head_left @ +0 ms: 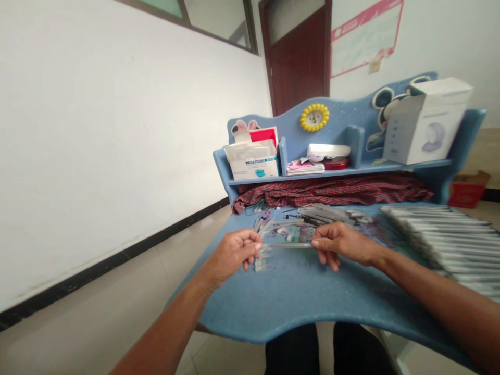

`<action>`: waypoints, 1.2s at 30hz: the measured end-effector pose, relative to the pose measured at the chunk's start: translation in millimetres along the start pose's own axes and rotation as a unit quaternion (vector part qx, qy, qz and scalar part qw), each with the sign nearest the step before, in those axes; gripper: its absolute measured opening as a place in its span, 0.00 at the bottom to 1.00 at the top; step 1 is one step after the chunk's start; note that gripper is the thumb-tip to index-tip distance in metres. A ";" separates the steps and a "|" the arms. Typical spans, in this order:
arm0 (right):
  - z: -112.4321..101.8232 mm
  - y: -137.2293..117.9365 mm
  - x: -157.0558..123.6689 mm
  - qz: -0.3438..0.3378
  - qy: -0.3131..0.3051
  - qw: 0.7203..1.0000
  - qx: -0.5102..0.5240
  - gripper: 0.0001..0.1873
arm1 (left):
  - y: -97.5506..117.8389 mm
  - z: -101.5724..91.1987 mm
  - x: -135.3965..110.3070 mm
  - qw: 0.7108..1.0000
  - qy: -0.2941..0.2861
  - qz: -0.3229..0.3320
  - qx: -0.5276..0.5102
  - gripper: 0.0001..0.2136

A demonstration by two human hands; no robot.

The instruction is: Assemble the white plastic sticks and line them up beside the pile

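Note:
My left hand (239, 250) and my right hand (339, 244) are both closed, each pinching one end of a thin, clear pen tube (288, 245). The tube is level, a little above the blue desk. Close beside my left hand lie several small pale, clear pieces (262, 264), partly hidden by the fingers. Behind my right hand is a loose pile of grey pen parts (326, 213). Small loose bits on the desktop between the hands are too blurred to name.
A large stack of grey-white pens (449, 239) covers the right of the blue desk (289, 302). Red checked cloth (332, 190) lies below the shelf. A mask box (253, 161), a red round tin (336, 164) and a white carton (427, 122) stand on it.

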State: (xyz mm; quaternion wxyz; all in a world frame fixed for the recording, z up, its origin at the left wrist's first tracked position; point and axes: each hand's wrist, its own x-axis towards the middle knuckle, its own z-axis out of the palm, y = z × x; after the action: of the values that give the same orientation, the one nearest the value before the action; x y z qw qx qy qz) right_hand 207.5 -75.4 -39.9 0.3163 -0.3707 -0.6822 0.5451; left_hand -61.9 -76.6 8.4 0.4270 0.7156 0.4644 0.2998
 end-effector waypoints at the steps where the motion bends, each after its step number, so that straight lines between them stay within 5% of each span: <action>1: 0.1 -1.1 0.3 0.001 0.006 1.000 0.012 0.18 | 1.0 1.4 5.8 0.999 0.020 0.006 -0.035 0.09; 5: 2.0 -4.5 1.5 0.002 0.026 0.999 0.029 0.17 | 2.8 10.7 27.6 0.986 0.067 0.022 -0.153 0.10; 10: 6.3 -6.2 2.5 -0.011 0.045 0.999 -0.018 0.14 | 1.7 24.7 43.8 0.969 0.061 -0.002 -0.241 0.12; 19: 14.8 0.3 5.8 -0.040 0.091 0.989 -0.108 0.13 | -9.1 26.5 50.4 0.964 0.045 0.002 -0.263 0.11; 36: 24.3 11.9 7.2 -0.069 0.081 0.980 -0.169 0.16 | -17.6 25.0 34.6 0.970 0.035 -0.001 -0.240 0.10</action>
State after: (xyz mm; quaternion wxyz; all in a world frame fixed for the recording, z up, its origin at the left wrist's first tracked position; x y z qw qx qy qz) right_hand 185.3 -80.1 -56.3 0.3402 -0.4135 -0.7607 0.3669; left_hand -35.1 -49.4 -17.5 0.5696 0.5808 0.3948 0.4270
